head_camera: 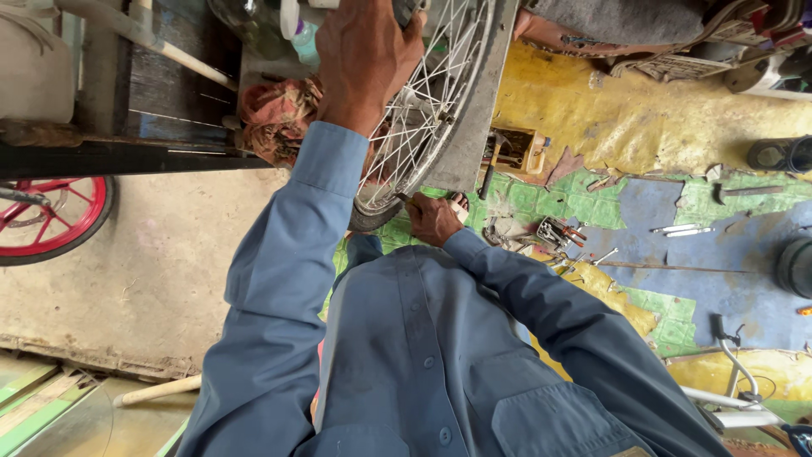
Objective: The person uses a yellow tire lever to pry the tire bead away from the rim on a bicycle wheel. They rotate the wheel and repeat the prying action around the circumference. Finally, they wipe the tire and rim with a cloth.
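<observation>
1. Centrally, a spoked bicycle wheel (423,110) stands upright with its tyre near the floor, leaning by a grey metal post (478,101).
2. The left hand (365,59) is raised to the top of the wheel, its fingers curled over the rim and pressed together in a grip.
3. The right hand (433,218) sits low at the wheel's bottom edge, fingers pinching a small metal tool (401,198) against the spokes.
4. Both arms wear blue long sleeves of a buttoned work shirt (423,355).
5. A reddish crumpled rag (275,114) lies just left of the wheel, under a dark wooden bench (127,156).
6. A hammer (491,165) and pliers (558,230) lie on the patchy yellow, green and blue floor (643,127) to the right.
7. A red wheel (51,216) shows at the far left, well apart.
</observation>
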Demonstrator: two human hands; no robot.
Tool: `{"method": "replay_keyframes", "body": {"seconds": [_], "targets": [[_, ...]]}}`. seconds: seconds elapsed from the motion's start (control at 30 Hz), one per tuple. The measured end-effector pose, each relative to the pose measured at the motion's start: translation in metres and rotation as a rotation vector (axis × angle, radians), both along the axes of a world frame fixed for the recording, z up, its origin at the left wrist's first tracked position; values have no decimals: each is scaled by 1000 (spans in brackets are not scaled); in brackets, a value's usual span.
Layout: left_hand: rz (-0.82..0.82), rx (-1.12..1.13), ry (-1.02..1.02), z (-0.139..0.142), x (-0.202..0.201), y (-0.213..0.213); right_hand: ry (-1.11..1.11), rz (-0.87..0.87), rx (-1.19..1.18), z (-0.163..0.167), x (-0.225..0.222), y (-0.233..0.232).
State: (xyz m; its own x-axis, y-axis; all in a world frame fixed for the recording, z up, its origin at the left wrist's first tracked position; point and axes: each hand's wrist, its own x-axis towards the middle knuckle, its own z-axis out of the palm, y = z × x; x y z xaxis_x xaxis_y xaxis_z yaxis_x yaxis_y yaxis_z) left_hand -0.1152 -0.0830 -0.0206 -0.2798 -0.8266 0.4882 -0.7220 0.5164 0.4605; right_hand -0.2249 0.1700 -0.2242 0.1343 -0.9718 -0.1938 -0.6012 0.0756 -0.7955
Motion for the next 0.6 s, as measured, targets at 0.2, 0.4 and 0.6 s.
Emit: {"method": "replay_keyframes", "body": {"seconds": [0.2,0.4,0.6], "targets": [[-8,-29,-5,-3,2,-2,-51,20,-29,4,0,3],[-26,-43,9,-8,4,-5,-35,-21,-8,-1,-1,1],[-20,-8,14,-8,3,-5,-37,16,-5,-10,0,3]]}}
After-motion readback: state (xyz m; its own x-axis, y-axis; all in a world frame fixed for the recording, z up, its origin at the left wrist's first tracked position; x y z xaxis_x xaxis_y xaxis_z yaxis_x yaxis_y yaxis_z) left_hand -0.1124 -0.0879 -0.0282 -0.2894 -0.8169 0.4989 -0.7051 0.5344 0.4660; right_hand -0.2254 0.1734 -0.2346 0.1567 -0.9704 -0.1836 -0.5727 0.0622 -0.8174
